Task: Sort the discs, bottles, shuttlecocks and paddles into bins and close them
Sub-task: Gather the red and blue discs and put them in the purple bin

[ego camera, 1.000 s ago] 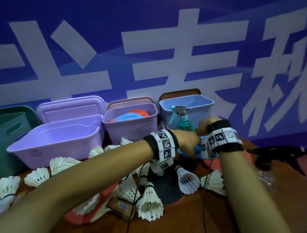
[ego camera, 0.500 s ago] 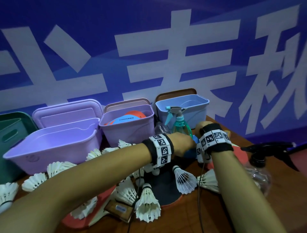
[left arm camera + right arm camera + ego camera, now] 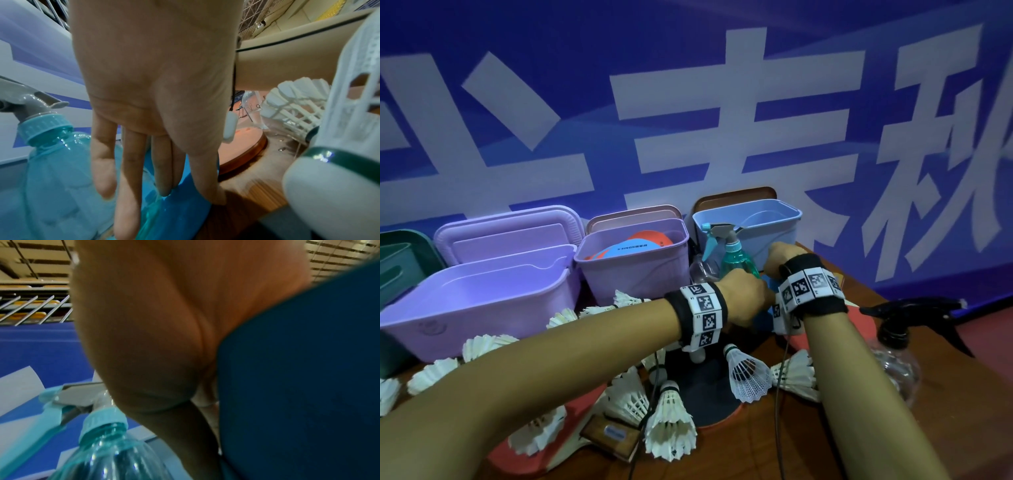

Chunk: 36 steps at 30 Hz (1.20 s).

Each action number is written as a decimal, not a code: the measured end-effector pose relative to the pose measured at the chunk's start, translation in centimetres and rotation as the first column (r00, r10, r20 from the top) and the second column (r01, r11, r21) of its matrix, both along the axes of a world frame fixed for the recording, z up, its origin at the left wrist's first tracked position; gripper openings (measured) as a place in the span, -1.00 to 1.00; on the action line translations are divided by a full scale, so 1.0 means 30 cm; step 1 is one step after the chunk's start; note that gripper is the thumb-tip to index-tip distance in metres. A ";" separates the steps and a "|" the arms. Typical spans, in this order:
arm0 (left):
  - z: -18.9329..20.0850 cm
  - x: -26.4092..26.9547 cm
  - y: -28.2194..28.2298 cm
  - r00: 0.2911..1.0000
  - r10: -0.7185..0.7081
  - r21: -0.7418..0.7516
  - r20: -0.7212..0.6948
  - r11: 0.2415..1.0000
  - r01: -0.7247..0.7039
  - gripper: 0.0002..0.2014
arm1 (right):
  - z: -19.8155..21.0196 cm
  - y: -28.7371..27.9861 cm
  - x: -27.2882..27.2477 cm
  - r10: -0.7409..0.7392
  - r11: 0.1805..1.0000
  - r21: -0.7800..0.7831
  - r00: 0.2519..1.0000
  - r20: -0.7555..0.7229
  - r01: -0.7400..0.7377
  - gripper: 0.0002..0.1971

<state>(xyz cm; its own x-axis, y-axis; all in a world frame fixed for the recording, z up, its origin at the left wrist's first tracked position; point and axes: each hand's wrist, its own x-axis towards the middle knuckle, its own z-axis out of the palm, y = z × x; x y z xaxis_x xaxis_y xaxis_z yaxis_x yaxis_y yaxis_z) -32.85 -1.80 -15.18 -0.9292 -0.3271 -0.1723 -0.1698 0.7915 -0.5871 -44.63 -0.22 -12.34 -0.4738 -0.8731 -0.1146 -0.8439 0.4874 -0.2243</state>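
A blue disc [image 3: 765, 310] sits tilted between my two hands, next to the teal spray bottle [image 3: 736, 260]. In the left wrist view my left hand [image 3: 156, 186] lays straight fingers [image 3: 127, 178] on the blue disc [image 3: 180, 207], beside the teal bottle [image 3: 51, 162]. In the right wrist view my right hand [image 3: 164, 337] holds the disc [image 3: 298, 386] against its palm, thumb on the near face; its fingers are hidden behind the disc. Orange and blue discs [image 3: 633, 248] lie in the small lilac bin [image 3: 633, 284]. Several white shuttlecocks [image 3: 671, 425] lie over two paddles [image 3: 705, 387].
An open large lilac bin [image 3: 482, 308], a green bin [image 3: 397, 267] and an open blue bin [image 3: 774, 233] line the blue wall, lids leaning behind. A clear spray bottle with a black trigger [image 3: 897, 353] stands at the right. The table's edge runs behind it.
Both hands have stayed on the blue disc by the teal bottle. The head view has shifted slightly, bringing the clear spray bottle further into view.
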 end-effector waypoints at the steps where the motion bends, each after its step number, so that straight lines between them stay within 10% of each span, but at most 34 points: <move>1: -0.003 0.006 -0.008 0.999 0.004 0.031 -0.052 1.000 -0.002 -0.59 | 0.009 0.002 0.001 0.006 1.000 0.002 1.000 0.014 -0.006 -0.68; 12: -0.003 0.042 -0.045 0.910 0.310 0.499 -0.274 0.855 -0.141 -0.56 | 0.123 0.057 0.038 0.063 0.963 -0.269 0.969 0.241 0.005 -0.94; 23: -0.055 -0.009 -0.100 0.937 0.259 0.543 -0.237 0.835 -0.094 -0.09 | 0.345 0.164 0.093 0.024 0.687 -0.721 0.990 0.140 0.085 -0.77; 30: -0.039 -0.045 -0.016 0.979 0.135 0.349 -0.152 0.934 -0.074 -0.37 | 0.426 0.171 0.053 0.062 0.504 -0.859 0.989 0.137 0.088 -0.77; 36: -0.029 -0.067 -0.008 0.985 0.098 0.440 -0.141 0.898 -0.026 -0.81 | 0.405 0.116 0.073 0.172 0.503 -0.863 0.974 0.149 0.043 -0.78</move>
<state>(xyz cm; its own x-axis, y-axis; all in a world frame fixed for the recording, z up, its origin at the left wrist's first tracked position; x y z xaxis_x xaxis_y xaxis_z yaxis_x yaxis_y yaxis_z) -34.84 -2.03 -16.05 -0.9360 -0.3105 -0.1658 -0.2875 0.9462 -0.1488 -42.43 3.26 -0.19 -0.4736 -0.6178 0.6277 -0.7506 -0.0897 -0.6546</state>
